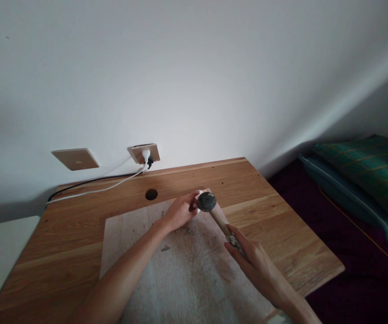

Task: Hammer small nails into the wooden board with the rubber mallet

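My right hand is wrapped round the handle of a mallet with a dark round head and a wooden shaft. The mallet head is over the far edge of a whitish wooden board, right by my left hand. The fingers of my left hand are closed on a small white piece, mostly hidden behind the mallet head. Near that hand several thin nails lie on the board. A small flat scrap rests closer to me.
Beneath the board is a wooden tabletop with a round cable hole. White and black cables run along its back to a wall socket. To the right, pillows lie on a purple bed cover.
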A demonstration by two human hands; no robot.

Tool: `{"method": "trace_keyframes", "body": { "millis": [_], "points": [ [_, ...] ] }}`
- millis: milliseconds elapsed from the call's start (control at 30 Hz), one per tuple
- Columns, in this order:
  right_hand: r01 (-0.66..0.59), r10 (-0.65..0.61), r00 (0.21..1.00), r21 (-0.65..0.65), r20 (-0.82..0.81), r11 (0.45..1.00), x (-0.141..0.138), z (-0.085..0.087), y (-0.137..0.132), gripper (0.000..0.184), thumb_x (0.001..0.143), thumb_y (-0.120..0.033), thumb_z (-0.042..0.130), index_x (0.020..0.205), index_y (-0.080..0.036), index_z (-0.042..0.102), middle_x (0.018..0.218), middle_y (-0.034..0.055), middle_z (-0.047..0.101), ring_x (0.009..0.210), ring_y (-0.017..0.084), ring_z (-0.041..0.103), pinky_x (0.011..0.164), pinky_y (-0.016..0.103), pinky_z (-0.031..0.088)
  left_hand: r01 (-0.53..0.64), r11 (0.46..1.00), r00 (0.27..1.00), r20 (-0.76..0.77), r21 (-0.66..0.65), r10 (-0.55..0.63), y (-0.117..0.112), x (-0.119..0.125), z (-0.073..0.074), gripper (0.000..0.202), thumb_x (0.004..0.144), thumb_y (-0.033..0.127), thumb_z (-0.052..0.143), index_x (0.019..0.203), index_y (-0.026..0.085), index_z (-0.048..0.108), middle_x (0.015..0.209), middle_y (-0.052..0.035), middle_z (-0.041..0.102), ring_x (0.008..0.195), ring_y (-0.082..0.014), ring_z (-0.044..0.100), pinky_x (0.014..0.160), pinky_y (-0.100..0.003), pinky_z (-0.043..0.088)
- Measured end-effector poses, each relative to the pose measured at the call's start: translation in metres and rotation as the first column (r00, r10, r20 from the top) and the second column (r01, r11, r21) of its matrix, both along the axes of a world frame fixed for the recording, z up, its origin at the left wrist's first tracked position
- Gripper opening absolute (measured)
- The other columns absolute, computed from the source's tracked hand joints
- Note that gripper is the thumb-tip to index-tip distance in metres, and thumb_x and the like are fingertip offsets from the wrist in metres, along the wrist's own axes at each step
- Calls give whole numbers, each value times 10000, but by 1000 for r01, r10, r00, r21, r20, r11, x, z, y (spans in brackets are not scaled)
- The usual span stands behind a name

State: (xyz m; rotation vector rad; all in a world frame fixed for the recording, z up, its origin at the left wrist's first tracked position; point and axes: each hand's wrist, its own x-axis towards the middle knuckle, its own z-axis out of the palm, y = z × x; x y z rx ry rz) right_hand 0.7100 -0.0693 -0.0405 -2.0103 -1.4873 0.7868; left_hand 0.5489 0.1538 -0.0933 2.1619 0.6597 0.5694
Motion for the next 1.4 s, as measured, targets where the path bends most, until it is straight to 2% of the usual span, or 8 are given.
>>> {"method": "trace_keyframes", "body": {
  "millis": [200, 333, 500, 700, 800, 900, 1267, 1400],
  "points": [
    [17, -17, 1000, 12, 23, 1000, -2, 4, 1, 535, 1058, -519, 425, 1447, -174, 548, 1077, 113, 782, 995, 275, 760, 855, 339, 567, 3, 1000, 1000, 6, 8, -3, 0, 0, 0, 661, 742, 25, 655, 1372, 222, 620, 977, -30, 761, 853, -197, 703, 826, -290, 532],
    [50, -51, 998, 28, 22, 998, -4, 8, 4, 517, 1042, -504, 443, 1397, -161, 599, 900, 78, 780, 810, 250, 770, 764, 305, 577, 8, 1000, 1000, 0, 5, -8, 0, 1, -1, 652, 765, 21, 644, 1390, 205, 607, 960, -35, 766, 834, -189, 705, 815, -286, 536],
    [83, -84, 996, 29, 3, 996, -3, 7, 3, 551, 1031, -519, 446, 1396, -133, 591, 869, 77, 786, 752, 242, 762, 710, 297, 573, 8, 1000, 1000, -13, -29, -8, 1, 2, -3, 673, 777, 6, 627, 1420, 196, 586, 969, -26, 786, 800, -161, 716, 779, -255, 531],
    [81, -81, 997, 20, -15, 997, -3, 3, 1, 535, 1031, -522, 466, 1408, -162, 587, 1087, 108, 800, 966, 262, 778, 826, 303, 574, 6, 1000, 1000, -22, -9, -6, 2, 2, -3, 678, 787, 19, 637, 1439, 194, 577, 978, -26, 795, 844, -169, 729, 809, -262, 541],
    [99, -99, 995, 18, -7, 995, -2, 3, 1, 556, 1035, -532, 452, 1417, -150, 582, 1036, 107, 803, 936, 266, 782, 825, 313, 582, 16, 1000, 1000, -22, -18, -16, 1, 2, -2, 664, 799, 34, 643, 1440, 196, 578, 979, -28, 799, 833, -167, 732, 806, -263, 545],
    [58, -58, 998, 13, -10, 998, -1, 4, 1, 532, 1041, -520, 448, 1410, -163, 589, 997, 94, 800, 927, 260, 781, 813, 303, 578, 11, 999, 1000, -16, -39, -12, 1, 1, -2, 656, 798, 29, 645, 1429, 200, 586, 986, -27, 803, 827, -163, 736, 806, -257, 548],
    [29, -30, 999, 15, 15, 999, 4, -2, -2, 507, 1049, -480, 448, 1435, -175, 569, 1177, 124, 793, 1081, 282, 762, 854, 316, 571, 3, 1000, 1000, 14, -1, -3, 2, 1, -6, 662, 779, 18, 643, 1410, 210, 593, 994, -26, 782, 817, -164, 714, 797, -254, 529],
    [49, -49, 999, 34, 22, 998, 2, 0, -2, 493, 1042, -492, 464, 1411, -192, 593, 1148, 106, 800, 1048, 269, 770, 865, 308, 573, -1, 1000, 1000, 13, 14, 1, 1, 1, -6, 638, 781, 26, 656, 1393, 200, 604, 991, -32, 766, 834, -169, 705, 805, -262, 524]
  ]
}}
